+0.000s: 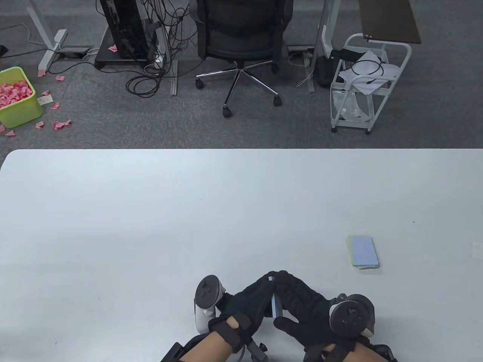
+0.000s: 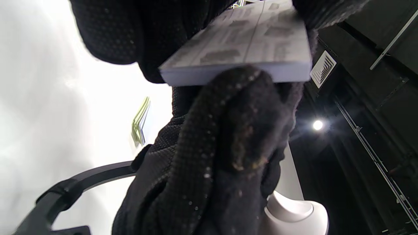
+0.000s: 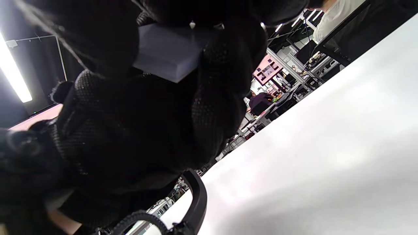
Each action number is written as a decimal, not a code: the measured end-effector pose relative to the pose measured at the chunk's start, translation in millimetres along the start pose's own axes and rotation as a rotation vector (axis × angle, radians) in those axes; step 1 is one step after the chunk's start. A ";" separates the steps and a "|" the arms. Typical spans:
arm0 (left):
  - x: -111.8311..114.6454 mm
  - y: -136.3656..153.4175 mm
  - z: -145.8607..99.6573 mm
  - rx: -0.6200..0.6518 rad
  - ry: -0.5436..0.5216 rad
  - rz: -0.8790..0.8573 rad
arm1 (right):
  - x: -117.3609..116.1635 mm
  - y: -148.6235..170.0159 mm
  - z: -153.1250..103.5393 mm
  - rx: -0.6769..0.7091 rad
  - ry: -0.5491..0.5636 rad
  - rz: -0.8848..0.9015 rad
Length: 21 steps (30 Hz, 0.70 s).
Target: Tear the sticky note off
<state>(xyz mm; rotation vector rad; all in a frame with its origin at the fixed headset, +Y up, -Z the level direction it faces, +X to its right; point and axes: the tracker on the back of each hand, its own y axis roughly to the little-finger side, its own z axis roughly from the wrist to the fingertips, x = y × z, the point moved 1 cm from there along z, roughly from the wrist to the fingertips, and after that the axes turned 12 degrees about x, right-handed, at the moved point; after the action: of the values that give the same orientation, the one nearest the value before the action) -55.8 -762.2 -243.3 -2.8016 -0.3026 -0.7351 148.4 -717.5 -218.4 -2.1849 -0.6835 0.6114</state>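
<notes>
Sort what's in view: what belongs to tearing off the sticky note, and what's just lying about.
Job: note pad, left hand, right hand — both hold it.

Lying about: loose notes on the table; green bin, chair, cart on the floor.

A thick pale blue-lavender sticky-note pad (image 1: 275,306) stands on edge near the worktop's (image 1: 188,226) front edge, held off its surface. Farther right, a few loose blue and green paper notes (image 1: 363,252) lie flat, stacked.
</notes>
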 end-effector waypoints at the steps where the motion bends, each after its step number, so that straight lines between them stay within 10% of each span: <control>1: -0.3 0.3 0.0 -0.004 0.005 0.001 | 0.3 1.0 -0.3 -0.002 -0.002 0.013; 21: -0.1 3.2 0.6 -0.021 0.032 -0.005 | 6.1 2.6 -2.3 -0.006 -0.003 0.038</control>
<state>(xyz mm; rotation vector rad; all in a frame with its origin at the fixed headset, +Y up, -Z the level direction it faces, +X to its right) -54.8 -765.1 -244.5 -2.8063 -0.2978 -0.7878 155.1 -716.3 -220.3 -2.2072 -0.6481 0.6333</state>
